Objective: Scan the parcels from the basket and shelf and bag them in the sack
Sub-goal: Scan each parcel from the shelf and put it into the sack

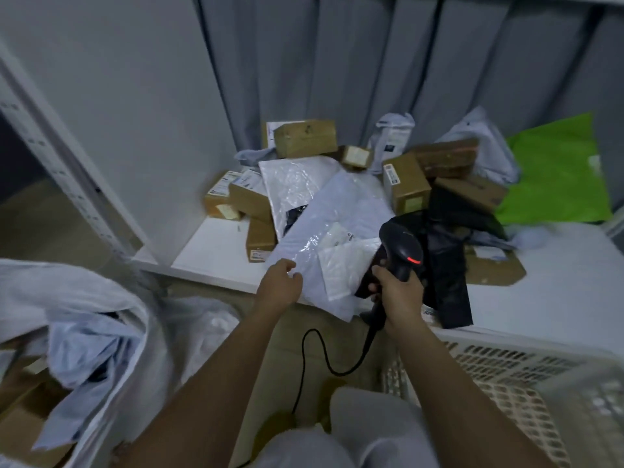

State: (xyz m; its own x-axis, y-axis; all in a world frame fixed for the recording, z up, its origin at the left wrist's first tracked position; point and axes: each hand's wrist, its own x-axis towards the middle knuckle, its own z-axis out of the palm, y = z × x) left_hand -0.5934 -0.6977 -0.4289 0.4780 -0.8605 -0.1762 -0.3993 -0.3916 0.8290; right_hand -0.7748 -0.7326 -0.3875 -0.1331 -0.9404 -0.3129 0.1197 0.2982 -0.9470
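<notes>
A large white poly mailer (332,228) lies on the white shelf (216,255), overhanging its front edge. My left hand (282,282) rests at the mailer's lower left edge, fingers curled against it; whether it grips is unclear. My right hand (395,290) holds a black corded barcode scanner (401,248) with a red light on, its head over the mailer's right side. A black poly bag (445,265) lies just right of the scanner. The white sack (101,319), holding pale mailers and boxes, stands open at the lower left.
Several cardboard boxes (305,136) and mailers pile up behind on the shelf, with a green bag (560,173) at the far right. A cream perforated basket (506,376) sits at the lower right. A grey curtain hangs behind. The scanner cable (310,359) loops down between my arms.
</notes>
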